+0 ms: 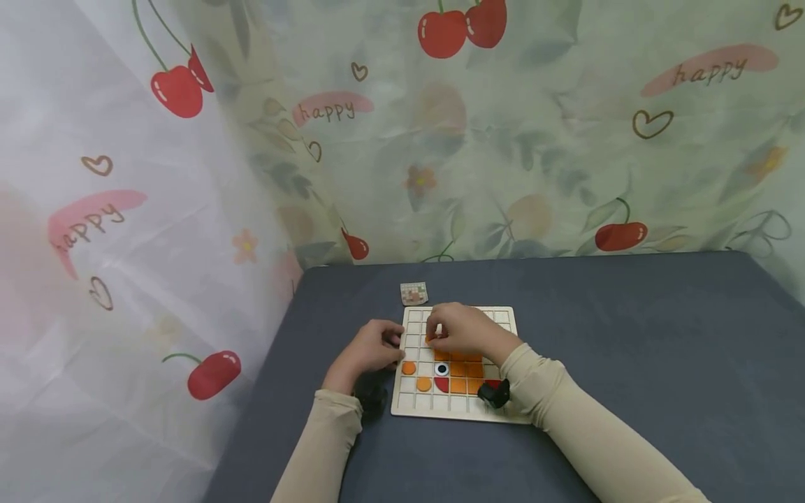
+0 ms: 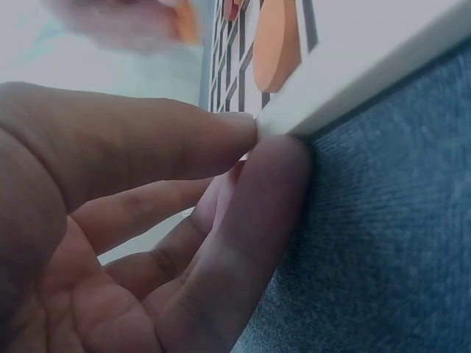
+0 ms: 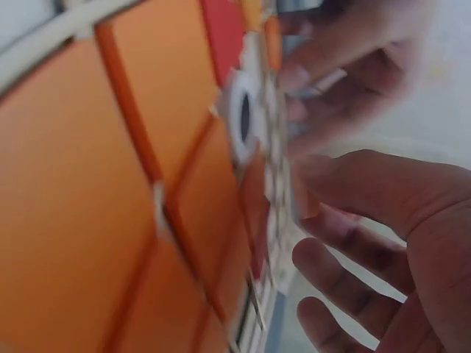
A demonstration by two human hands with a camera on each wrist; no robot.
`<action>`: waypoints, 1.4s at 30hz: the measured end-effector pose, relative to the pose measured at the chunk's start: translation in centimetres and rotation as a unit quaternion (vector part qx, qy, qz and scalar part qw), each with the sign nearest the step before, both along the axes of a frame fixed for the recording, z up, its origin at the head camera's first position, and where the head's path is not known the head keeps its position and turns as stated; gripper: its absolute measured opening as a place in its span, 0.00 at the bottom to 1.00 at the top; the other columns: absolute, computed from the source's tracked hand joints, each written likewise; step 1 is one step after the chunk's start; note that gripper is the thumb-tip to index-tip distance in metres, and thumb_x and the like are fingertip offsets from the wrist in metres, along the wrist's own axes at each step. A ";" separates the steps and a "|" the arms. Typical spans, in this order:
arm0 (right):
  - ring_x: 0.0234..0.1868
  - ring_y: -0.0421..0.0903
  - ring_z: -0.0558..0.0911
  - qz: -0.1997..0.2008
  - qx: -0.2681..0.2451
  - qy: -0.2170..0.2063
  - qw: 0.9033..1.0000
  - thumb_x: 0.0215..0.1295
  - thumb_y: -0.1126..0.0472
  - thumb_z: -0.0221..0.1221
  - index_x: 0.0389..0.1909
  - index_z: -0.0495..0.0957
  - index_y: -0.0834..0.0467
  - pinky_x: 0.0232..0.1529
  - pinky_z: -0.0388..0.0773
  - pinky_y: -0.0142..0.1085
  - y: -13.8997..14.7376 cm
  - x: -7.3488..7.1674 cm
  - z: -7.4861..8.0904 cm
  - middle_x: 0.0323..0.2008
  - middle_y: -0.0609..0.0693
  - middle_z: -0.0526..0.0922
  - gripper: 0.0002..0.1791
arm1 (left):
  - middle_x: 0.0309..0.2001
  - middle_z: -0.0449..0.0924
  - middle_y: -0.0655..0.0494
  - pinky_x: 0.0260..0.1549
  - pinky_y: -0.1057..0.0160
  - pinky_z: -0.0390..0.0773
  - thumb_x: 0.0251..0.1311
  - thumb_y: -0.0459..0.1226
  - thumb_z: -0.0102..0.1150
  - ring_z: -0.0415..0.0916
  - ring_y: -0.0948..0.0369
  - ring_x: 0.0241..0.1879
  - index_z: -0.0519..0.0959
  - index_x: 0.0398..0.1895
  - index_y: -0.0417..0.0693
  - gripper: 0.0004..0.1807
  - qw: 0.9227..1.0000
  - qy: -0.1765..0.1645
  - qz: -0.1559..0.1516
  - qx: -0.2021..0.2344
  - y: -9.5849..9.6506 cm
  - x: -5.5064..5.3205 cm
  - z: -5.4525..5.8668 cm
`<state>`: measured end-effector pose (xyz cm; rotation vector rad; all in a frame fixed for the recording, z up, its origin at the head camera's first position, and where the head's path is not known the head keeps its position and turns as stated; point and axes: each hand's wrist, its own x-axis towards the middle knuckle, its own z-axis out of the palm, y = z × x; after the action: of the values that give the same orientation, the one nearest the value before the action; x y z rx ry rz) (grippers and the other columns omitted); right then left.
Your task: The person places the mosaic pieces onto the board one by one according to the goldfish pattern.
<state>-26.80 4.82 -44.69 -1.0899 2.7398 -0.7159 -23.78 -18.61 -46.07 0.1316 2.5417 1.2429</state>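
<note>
A pale gridded board (image 1: 411,404) lies on the dark table. My left hand (image 1: 372,347) is at its left side, thumb and a finger pinching the board's edge in the left wrist view. Over the upper part of the grid, my right hand (image 1: 467,330) pinches a small orange piece (image 3: 305,193) between thumb and finger. Several orange square tiles (image 1: 467,369) fill cells at the middle, beside a round eye tile (image 1: 442,369) and a red tile (image 1: 442,385). Round orange discs (image 1: 409,367) sit in cells at the left. The right hand and forearm hide part of the grid.
A small card with a coloured grid pattern (image 1: 414,293) lies just behind the board. Dark table surface (image 1: 629,349) extends to the right. A printed curtain (image 1: 534,161) hangs along the back and left of the table.
</note>
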 end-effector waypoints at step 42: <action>0.45 0.45 0.84 -0.031 -0.008 -0.030 0.999 0.73 0.55 0.66 0.49 0.90 0.52 0.48 0.85 0.44 2.4 0.8 1.4 0.50 0.48 0.84 0.10 | 0.46 0.80 0.45 0.32 0.59 0.89 0.65 0.28 0.69 0.82 0.56 0.36 0.77 0.70 0.37 0.29 1.000 -0.004 0.001 -0.006 0.1 0.2 0.2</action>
<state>-25.98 7.25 -43.28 -0.9747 2.7327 -0.7668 -23.54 -18.54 -45.85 0.1214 2.5422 1.2269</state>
